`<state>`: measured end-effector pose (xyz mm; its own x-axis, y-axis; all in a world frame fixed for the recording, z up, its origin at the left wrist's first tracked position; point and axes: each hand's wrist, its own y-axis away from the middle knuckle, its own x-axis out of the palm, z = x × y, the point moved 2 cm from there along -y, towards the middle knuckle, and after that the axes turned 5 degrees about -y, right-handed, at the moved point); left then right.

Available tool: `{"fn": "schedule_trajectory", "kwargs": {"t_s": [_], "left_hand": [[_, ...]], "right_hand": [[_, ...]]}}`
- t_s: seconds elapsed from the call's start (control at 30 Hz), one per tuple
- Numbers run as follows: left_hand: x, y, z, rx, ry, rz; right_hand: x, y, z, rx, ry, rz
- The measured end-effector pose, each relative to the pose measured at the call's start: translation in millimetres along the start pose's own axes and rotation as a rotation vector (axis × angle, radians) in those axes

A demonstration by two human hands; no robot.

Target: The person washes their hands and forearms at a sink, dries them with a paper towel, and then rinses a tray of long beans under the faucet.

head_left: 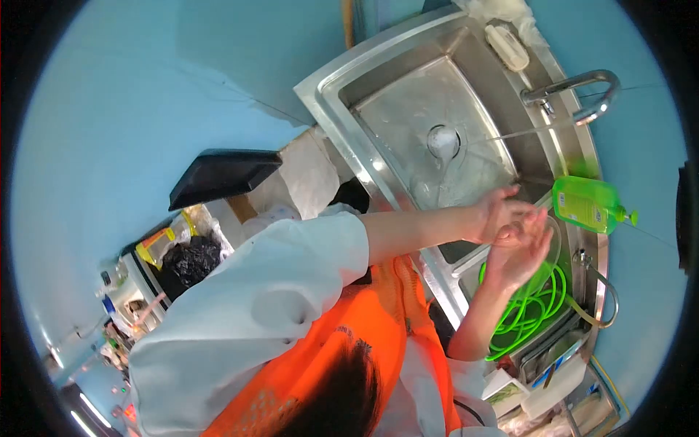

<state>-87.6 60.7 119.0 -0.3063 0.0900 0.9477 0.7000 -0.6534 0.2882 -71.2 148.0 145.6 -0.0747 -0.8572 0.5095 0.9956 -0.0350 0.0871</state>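
Observation:
Both my hands are over the divider between two steel sink basins, close together and touching or overlapping. My left hand (496,217) reaches in from a white sleeve, its fingers stretched out. Just beside it, my right hand (518,253) has its palm turned up and its fingers apart. Neither one shows an object in it; whether soap is on them cannot be made out. A green pump soap bottle (585,204) stands near the fingertips. From the curved faucet (598,98), a thin stream of water falls into the large basin (408,98), with white foam (443,142) at the drain.
A coiled bright green hose (528,313) lies in the smaller basin, beside a second faucet (601,291). On the sink's back corner rests a white oblong item (507,47). A black tray (226,175) and a black plastic bag (191,260) are off to the left.

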Motion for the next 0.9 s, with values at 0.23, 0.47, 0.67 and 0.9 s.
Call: {"fn": "schedule_trajectory", "kwargs": {"t_s": [0.23,0.47,0.67,0.9], "left_hand": [[-81.7,-21.4,-27.1,-0.043,0.016,-0.159],[-65.9,-84.7,-117.1,0.465,-0.178,-0.174],[-44.9,-151.6,-125.9,0.405,0.046,0.038],[-69.0,-173.5,-170.0,1.046,-1.932,0.146]], "right_hand": [[35.8,-80.0,-86.7,-0.156,0.542,-0.324],[4.5,-156.2,-122.2,-0.163,0.954,-0.15],[20.8,-173.8,-132.9,0.12,-0.775,0.098],[-0.6,-167.1,-212.9,0.516,-0.992,-0.328]]}}
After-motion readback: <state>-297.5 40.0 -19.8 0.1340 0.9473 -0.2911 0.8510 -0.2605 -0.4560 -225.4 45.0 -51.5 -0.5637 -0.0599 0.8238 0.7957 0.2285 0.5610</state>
